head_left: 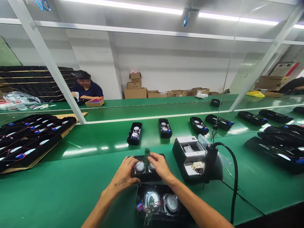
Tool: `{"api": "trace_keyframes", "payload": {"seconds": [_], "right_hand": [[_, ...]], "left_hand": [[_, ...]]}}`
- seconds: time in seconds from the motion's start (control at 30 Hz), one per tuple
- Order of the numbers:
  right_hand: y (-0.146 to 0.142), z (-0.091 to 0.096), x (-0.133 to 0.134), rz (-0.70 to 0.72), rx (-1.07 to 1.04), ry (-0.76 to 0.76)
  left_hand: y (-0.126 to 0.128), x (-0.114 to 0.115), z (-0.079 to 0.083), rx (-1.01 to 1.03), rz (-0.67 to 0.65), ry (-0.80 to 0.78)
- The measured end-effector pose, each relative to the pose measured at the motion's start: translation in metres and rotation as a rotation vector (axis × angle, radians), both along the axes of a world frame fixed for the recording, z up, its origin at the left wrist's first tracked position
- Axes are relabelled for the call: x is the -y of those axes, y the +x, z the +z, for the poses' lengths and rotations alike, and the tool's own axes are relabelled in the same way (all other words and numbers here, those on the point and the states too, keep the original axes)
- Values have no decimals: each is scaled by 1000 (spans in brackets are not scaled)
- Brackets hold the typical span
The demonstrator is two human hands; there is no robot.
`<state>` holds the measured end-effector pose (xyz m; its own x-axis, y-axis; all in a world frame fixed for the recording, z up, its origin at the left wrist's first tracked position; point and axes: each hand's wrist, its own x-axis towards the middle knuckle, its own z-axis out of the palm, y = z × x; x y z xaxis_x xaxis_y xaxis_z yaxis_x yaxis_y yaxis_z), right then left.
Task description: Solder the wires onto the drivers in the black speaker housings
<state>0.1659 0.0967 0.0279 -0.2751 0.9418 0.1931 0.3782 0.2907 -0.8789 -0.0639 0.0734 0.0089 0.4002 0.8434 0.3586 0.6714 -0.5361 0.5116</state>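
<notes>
Well, across the green workbench (71,196) at lower centre, a black speaker case (147,177) is held by the curled fingers of the left hand (124,174) and right hand (159,165); two round speakers (140,167) are seated inside, and the upright green circuit board (147,155) could be bent if knocked by a pressing hand

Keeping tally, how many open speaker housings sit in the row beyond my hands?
3: left housing, middle housing, right housing. More may be hidden.
</notes>
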Motion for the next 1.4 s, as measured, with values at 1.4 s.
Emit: {"api": "trace_keyframes", "payload": {"seconds": [1.4], "right_hand": [[5,58,-42,363,838,25]], "left_hand": [[32,-78,29,109,-32,-529]]}}
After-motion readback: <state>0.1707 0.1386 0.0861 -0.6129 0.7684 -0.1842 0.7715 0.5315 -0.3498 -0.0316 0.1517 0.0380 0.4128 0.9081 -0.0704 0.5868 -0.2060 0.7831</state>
